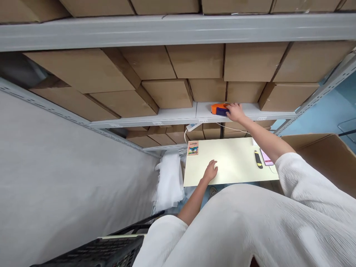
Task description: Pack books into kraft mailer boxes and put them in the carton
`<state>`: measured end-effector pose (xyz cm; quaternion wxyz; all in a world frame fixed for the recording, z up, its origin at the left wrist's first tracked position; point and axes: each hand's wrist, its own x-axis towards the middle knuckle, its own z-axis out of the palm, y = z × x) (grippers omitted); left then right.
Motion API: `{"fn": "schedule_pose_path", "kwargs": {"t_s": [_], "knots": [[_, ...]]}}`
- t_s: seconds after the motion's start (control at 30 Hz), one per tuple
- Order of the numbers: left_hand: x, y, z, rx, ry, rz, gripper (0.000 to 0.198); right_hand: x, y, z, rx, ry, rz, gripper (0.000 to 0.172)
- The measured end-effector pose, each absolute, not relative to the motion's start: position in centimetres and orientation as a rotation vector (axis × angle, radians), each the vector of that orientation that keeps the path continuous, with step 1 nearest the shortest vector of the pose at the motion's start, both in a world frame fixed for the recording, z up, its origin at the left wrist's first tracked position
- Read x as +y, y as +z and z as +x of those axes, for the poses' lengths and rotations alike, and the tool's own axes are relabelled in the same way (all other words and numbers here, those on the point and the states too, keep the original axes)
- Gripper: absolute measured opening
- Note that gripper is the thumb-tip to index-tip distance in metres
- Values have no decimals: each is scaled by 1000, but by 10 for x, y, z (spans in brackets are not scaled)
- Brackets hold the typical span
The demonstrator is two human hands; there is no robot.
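Note:
My right hand (236,112) reaches up to the grey shelf (178,113) and closes on an orange and purple tape dispenser (218,109) lying there. My left hand (210,171) rests on the pale yellow table (236,163), fingers loosely curled, holding nothing. A small colourful card (193,148) lies at the table's far left corner. A black and yellow utility knife (258,159) and a pink phone (267,157) lie near the table's right edge, under my right forearm.
Brown cardboard boxes (167,92) fill the metal shelves. A large open carton (325,155) stands at the right. White foam sheets (169,181) hang left of the table. A black plastic crate (111,250) sits at the bottom left. A grey wall is on the left.

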<state>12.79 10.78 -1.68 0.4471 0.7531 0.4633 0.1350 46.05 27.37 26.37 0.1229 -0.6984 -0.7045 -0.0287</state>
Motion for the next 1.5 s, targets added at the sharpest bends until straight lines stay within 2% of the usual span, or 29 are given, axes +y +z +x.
{"fn": "schedule_pose_path", "kwargs": {"t_s": [0.23,0.43,0.63,0.87,1.0,1.23,1.5], "knots": [[118,-22,122,1107,339,1830,46,269,267,455,-2071,-107,-2092,36],[125,-18,135,1030,278,1876,47,210,253,446,-1950,-142,-1990,32],[121,-14,156,963,225,1898,47,114,192,453,-1591,-29,-2177,26],[100,-12,174,924,103,1938,48,25,87,456,-1180,404,-2587,16],[87,-11,174,912,50,1970,47,-5,44,453,-1052,552,-2693,19],[74,-12,166,987,-8,1945,45,-22,3,460,-1002,601,-2688,29],[70,-10,160,1026,-25,1952,47,-20,-13,457,-890,732,-2667,27]]}}
